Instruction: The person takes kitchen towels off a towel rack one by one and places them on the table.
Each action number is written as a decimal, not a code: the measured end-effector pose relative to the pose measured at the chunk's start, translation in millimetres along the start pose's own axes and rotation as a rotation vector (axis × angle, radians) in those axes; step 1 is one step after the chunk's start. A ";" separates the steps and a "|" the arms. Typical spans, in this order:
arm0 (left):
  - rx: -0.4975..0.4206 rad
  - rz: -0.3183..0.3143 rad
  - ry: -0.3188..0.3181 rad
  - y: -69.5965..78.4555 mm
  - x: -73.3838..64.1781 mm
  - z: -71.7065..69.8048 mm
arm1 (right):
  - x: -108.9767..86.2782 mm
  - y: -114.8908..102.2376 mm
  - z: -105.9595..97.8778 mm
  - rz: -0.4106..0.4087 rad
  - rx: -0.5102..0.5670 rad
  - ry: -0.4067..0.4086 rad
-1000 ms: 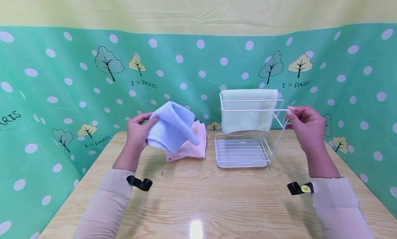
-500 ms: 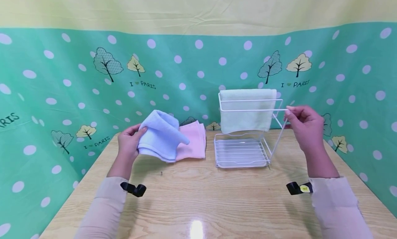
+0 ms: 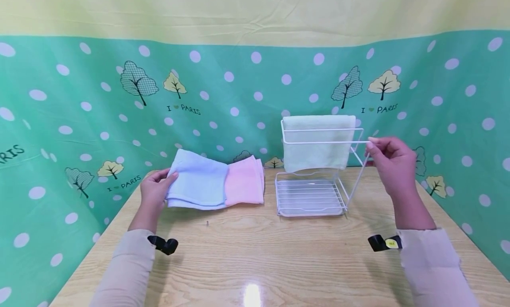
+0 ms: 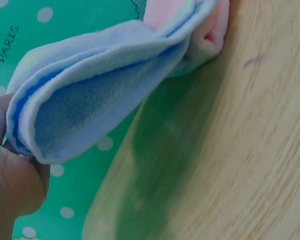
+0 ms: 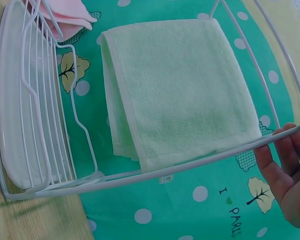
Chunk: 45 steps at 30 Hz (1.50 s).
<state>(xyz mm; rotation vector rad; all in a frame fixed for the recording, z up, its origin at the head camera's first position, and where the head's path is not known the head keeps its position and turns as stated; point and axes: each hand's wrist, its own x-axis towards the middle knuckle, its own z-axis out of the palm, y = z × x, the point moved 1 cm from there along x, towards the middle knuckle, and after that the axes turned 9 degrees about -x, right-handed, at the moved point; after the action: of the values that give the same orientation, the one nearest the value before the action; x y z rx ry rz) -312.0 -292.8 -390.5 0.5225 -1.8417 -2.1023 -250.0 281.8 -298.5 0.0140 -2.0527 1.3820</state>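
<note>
My left hand point(image 3: 154, 189) pinches the left edge of a folded light blue towel point(image 3: 199, 178). In the left wrist view the towel's layers sag open in a loop, raised over the table at the hand's end. Its right end overlaps a folded pink towel point(image 3: 245, 183) on the table. My right hand point(image 3: 394, 161) grips the upper right corner of a white wire rack point(image 3: 326, 142), thumb and fingers round the bar. Over the rack's back top bar hangs a pale green towel point(image 5: 180, 90), folded in two.
The rack's lower wire shelf has a white tray point(image 5: 12, 125) under it and stands on the wooden table point(image 3: 255, 254). Behind everything hangs a green dotted curtain point(image 3: 223, 94). A small dark mark point(image 3: 207, 223) shows on the table.
My left hand has moved left and down with the blue towel, which was bunched up and now lies spread flatter, its right end against the pink towel. My right hand keeps its grip on the rack.
</note>
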 end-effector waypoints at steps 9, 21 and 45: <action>0.311 0.051 -0.041 -10.7 12.0 -19.9 | -1.0 -0.7 -0.3 0.003 -0.001 0.003; 0.387 0.029 -0.127 -28.9 18.7 -36.9 | -1.8 -2.2 -2.2 0.006 0.059 -0.002; 0.534 -0.079 -0.313 -40.0 0.3 -71.1 | -0.8 -2.2 -0.4 -0.022 0.010 0.008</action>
<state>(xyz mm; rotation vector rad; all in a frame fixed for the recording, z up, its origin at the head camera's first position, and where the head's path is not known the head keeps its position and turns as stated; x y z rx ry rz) -279.2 -350.3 -438.2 0.3984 -2.6244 -1.8019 -248.5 280.9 -297.0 0.0348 -2.0329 1.3769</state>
